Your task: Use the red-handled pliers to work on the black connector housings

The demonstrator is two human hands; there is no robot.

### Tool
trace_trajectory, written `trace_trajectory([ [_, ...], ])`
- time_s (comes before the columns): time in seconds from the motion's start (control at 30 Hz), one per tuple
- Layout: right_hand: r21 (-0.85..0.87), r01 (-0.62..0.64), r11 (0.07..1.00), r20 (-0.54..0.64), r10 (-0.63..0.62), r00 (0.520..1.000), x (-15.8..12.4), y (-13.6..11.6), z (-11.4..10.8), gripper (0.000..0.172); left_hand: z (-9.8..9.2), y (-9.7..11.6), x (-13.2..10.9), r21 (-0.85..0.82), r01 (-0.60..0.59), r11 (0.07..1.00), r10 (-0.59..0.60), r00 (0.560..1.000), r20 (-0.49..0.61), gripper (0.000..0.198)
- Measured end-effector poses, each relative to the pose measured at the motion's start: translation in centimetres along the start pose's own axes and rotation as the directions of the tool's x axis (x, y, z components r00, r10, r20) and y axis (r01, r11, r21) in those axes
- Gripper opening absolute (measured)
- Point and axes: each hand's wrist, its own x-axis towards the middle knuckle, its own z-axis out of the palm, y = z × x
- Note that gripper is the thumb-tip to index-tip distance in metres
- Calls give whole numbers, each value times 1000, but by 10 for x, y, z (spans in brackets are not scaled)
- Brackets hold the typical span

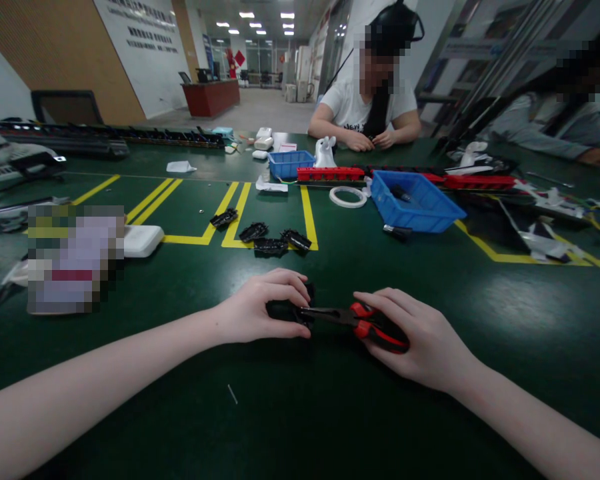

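Note:
My left hand (273, 303) is closed around a small black plastic part (286, 311), partly hidden by the fingers. In my right hand (410, 330) is a pair of needle-nose pliers (363, 320) with red and black handles. The long jaws point left and their tips touch the right side of the black part. Both hands are low over the green table (180, 400). Beyond them lie several similar black parts (271, 247) in a loose group on the yellow tape lines.
A blue bin (415, 207) with black pieces stands at the back right, a black piece (397, 232) in front. Left of it lies a white tape ring (349, 197). A white case (143, 241) sits at left. Across the table sits a person (367, 110); another is at far right.

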Motion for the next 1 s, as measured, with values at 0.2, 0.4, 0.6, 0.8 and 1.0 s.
trace_trajectory([
  [0.2,24,6,1000,-13,-6,1000,1,-1,-2,48,0,-1,0,-9,-8,1000,8,1000,-5,23],
  [0.4,7,10,1000,-30,-9,1000,1,-1,-2,48,0,-3,0,-27,4,1000,-4,1000,1,24],
  [0.6,-86,33,996,-79,-40,996,2,2,-2,50,0,-4,1,20,92,996,-93,993,74,22],
  [0.8,-119,-24,993,-86,14,996,3,7,-3,41,0,-1,0,135,112,984,-126,988,95,27],
  [1.0,-131,-8,991,7,9,1000,3,6,-6,36,1,2,0,231,124,965,-147,986,83,43],
])
